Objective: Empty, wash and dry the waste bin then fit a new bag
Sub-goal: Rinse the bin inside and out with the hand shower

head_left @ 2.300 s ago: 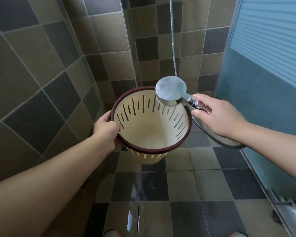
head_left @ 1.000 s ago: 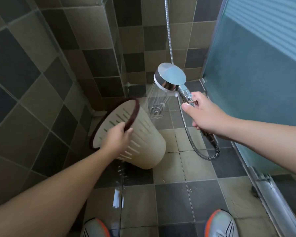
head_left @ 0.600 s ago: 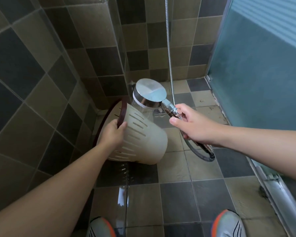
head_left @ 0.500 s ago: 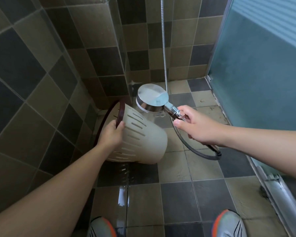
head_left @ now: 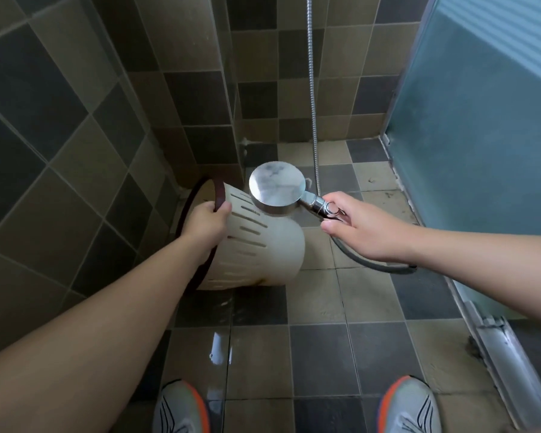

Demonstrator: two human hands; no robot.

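Observation:
A cream slotted waste bin point(head_left: 269, 248) with a dark red rim is held tipped on its side, mouth toward the left wall and base to the right. My left hand point(head_left: 205, 223) grips its rim at the top. A round chrome shower head point(head_left: 277, 190) hangs face down just above the bin's upper side. My right hand point(head_left: 361, 228) holds the shower head's handle, and the dark hose loops below that hand. The bin's inside is hidden.
Tiled walls close in on the left and at the back. A frosted glass door point(head_left: 481, 135) with a metal floor track point(head_left: 506, 354) runs along the right. The chrome hose point(head_left: 312, 89) hangs by the back wall. The floor tiles are wet; my shoes point(head_left: 181, 407) show at the bottom.
The bin has been turned from mouth-up to lying on its side. The shower head has moved from over the bin's mouth to just above its outer wall.

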